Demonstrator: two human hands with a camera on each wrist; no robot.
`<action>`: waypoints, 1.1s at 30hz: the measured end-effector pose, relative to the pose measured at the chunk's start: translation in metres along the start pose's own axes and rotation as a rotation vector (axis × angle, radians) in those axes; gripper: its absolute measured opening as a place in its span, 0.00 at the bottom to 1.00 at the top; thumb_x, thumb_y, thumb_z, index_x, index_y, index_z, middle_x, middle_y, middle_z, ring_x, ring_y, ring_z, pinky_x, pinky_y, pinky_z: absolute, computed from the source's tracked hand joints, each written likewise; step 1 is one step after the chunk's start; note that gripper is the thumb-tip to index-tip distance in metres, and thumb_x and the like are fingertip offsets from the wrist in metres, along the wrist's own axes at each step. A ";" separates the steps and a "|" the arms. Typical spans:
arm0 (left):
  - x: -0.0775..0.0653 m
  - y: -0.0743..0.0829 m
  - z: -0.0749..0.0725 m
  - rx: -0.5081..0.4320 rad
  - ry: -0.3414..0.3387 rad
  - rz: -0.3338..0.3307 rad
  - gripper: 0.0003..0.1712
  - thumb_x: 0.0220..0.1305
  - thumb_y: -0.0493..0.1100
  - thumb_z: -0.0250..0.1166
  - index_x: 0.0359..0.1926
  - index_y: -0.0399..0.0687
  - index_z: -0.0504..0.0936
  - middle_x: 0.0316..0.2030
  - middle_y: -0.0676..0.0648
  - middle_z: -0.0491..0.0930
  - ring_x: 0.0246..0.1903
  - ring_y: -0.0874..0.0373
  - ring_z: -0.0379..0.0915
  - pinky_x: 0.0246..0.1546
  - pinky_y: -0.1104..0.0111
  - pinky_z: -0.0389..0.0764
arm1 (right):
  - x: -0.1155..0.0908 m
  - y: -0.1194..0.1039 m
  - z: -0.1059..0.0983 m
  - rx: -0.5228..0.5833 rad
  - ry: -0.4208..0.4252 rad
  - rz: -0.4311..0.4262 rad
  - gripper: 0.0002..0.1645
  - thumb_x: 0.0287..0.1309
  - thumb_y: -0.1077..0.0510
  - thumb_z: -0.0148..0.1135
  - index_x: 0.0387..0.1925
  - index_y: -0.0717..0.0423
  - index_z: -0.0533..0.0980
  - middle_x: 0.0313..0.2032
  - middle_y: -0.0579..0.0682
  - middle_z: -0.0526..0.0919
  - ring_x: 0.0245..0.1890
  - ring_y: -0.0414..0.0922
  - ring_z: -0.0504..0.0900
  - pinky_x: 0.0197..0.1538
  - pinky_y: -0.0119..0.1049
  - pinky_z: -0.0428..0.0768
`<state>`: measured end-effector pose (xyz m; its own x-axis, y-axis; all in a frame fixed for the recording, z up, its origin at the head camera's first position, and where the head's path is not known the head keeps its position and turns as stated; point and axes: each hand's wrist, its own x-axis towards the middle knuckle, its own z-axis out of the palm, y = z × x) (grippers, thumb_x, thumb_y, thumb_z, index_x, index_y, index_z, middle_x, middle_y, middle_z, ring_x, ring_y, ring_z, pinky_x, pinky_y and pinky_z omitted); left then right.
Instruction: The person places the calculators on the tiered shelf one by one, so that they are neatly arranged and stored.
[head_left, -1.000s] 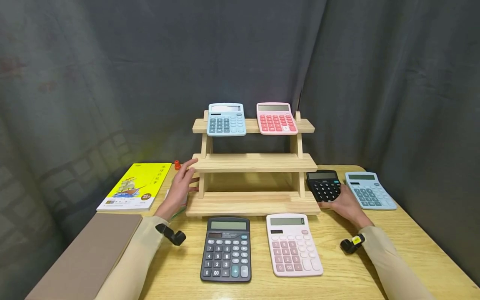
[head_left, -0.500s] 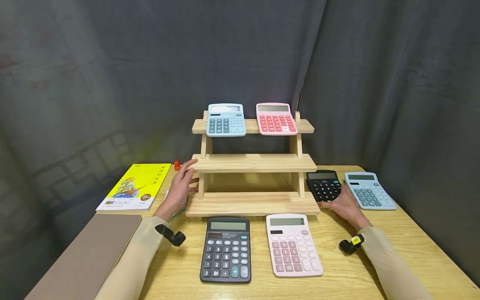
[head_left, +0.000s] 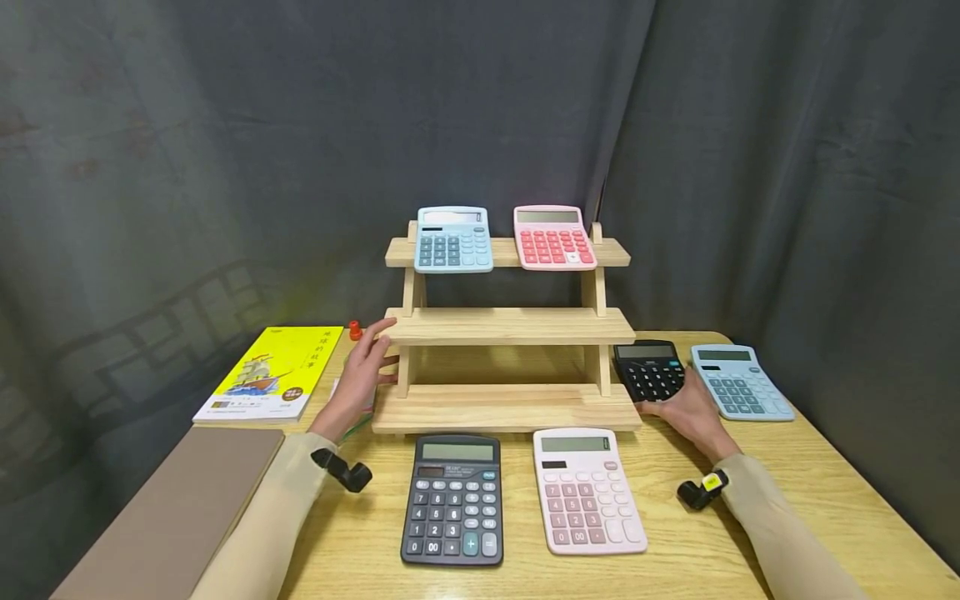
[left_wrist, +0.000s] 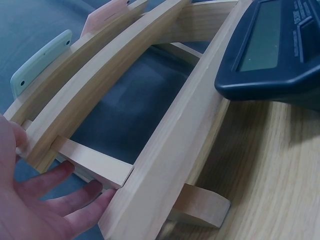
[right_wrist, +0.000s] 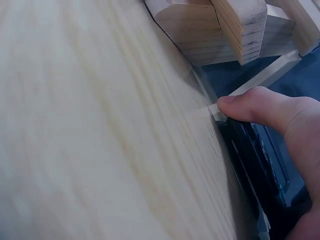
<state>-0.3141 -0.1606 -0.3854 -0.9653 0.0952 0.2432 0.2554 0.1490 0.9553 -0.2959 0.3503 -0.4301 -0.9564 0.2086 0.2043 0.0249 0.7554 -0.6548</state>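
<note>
My left hand (head_left: 360, 375) touches the left end of the three-tier wooden stand (head_left: 510, 327). One finger lies on the middle shelf's end; the other fingers (left_wrist: 90, 200) spread along the upright below it, fairly straight. Right of the stand, my right hand (head_left: 684, 410) grips the near end of a black calculator (head_left: 647, 372) that lies on the table. Its thumb (right_wrist: 255, 107) presses the calculator's edge, while its other fingers are mostly hidden. A light blue calculator (head_left: 453, 240) and a pink one (head_left: 553, 238) lean on the top shelf.
In front of the stand lie a dark grey calculator (head_left: 453, 500) and a pale pink one (head_left: 588, 492). Another light blue calculator (head_left: 741, 382) is beyond my right hand. Left are a yellow book (head_left: 270, 373), a brown board (head_left: 165, 508) and a small red piece (head_left: 355, 331).
</note>
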 end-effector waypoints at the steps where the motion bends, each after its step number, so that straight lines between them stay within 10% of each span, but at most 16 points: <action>1: 0.000 0.000 0.000 -0.001 0.000 0.001 0.28 0.82 0.54 0.46 0.77 0.57 0.59 0.70 0.36 0.63 0.62 0.33 0.69 0.57 0.39 0.74 | 0.000 0.000 0.000 -0.003 0.001 0.007 0.73 0.41 0.52 0.83 0.74 0.77 0.44 0.67 0.80 0.56 0.66 0.72 0.59 0.69 0.67 0.57; 33: -0.002 0.001 -0.001 0.005 -0.002 -0.005 0.29 0.81 0.54 0.46 0.77 0.57 0.59 0.71 0.36 0.62 0.63 0.33 0.69 0.56 0.41 0.75 | -0.004 -0.037 -0.040 -0.012 0.113 0.039 0.77 0.43 0.41 0.81 0.75 0.75 0.41 0.67 0.79 0.56 0.65 0.73 0.60 0.64 0.68 0.62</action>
<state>-0.3120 -0.1614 -0.3849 -0.9665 0.0965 0.2380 0.2508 0.1543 0.9557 -0.2810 0.3466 -0.3773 -0.9158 0.3059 0.2604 0.0652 0.7529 -0.6549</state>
